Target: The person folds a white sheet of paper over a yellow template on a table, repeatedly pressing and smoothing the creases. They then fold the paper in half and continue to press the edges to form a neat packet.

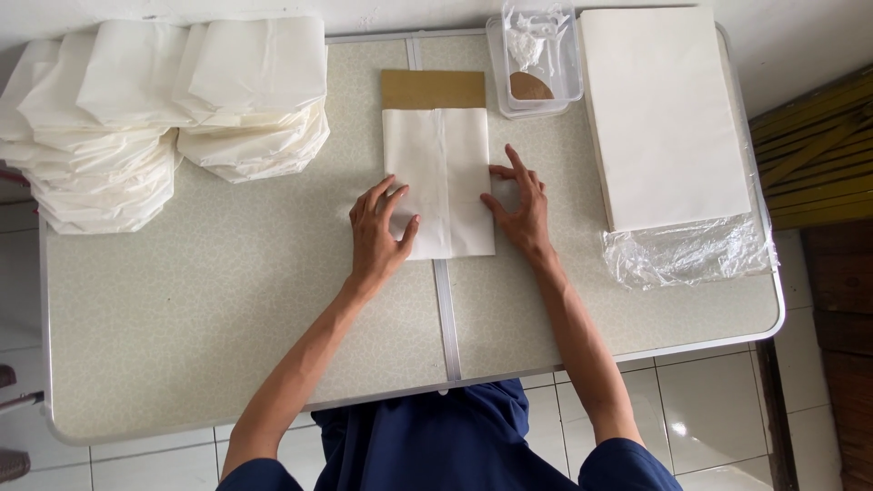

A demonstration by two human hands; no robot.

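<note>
A folded white paper sheet (439,173) lies flat in the middle of the table, over a brown cardboard strip (433,89) that sticks out at its far end. My left hand (377,232) presses its fingertips on the paper's lower left corner, fingers spread. My right hand (521,205) rests flat against the paper's right edge, fingers apart. Neither hand grips anything.
Two piles of folded white paper bags (164,118) fill the far left. A tall stack of white sheets (662,114) on clear plastic wrap (687,253) stands at the right. A clear plastic box (536,59) sits at the back. The folding table (227,309) stands on tiled floor.
</note>
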